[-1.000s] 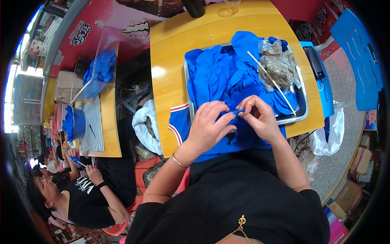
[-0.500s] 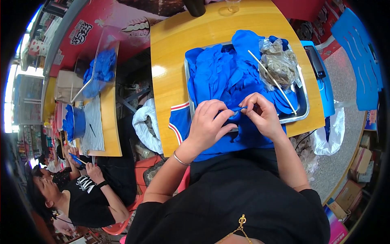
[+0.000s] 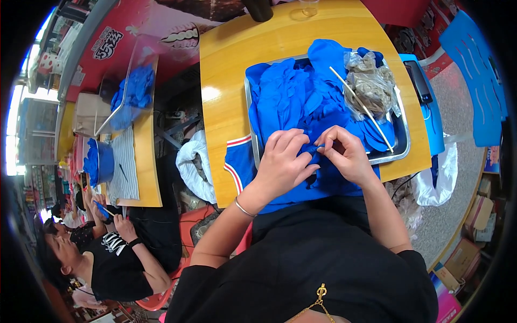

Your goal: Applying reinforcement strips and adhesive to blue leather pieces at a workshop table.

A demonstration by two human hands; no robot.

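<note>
Just over the near edge of a metal tray [image 3: 403, 149], my left hand [image 3: 281, 166] and my right hand [image 3: 350, 160] meet at a small bit of blue fabric [image 3: 314, 148]. The thumb and fingertips of my right hand pinch it. My left fingers curl at its other side, and they partly hide it. A heap of blue fabric pieces [image 3: 285, 99] fills the tray. On the tray's right lies a clear plastic bag [image 3: 370, 86] of brownish material, with a thin pale stick [image 3: 366, 112] slanting across. Blue cloth with red-and-white trim [image 3: 240, 161] spreads under my forearms.
The yellow table [image 3: 226, 70] carries a dark cup [image 3: 258, 9] and a clear cup [image 3: 309, 7] at its far edge. Right of it stands a blue chair [image 3: 476, 81]. At left, a co-worker [image 3: 116, 253] handles a blue piece beside another table with a blue tub [image 3: 102, 161].
My left hand has shifted slightly, its fingers curling closer to the fabric. Less of the blue piece shows between my hands. The tray and its heap look the same.
</note>
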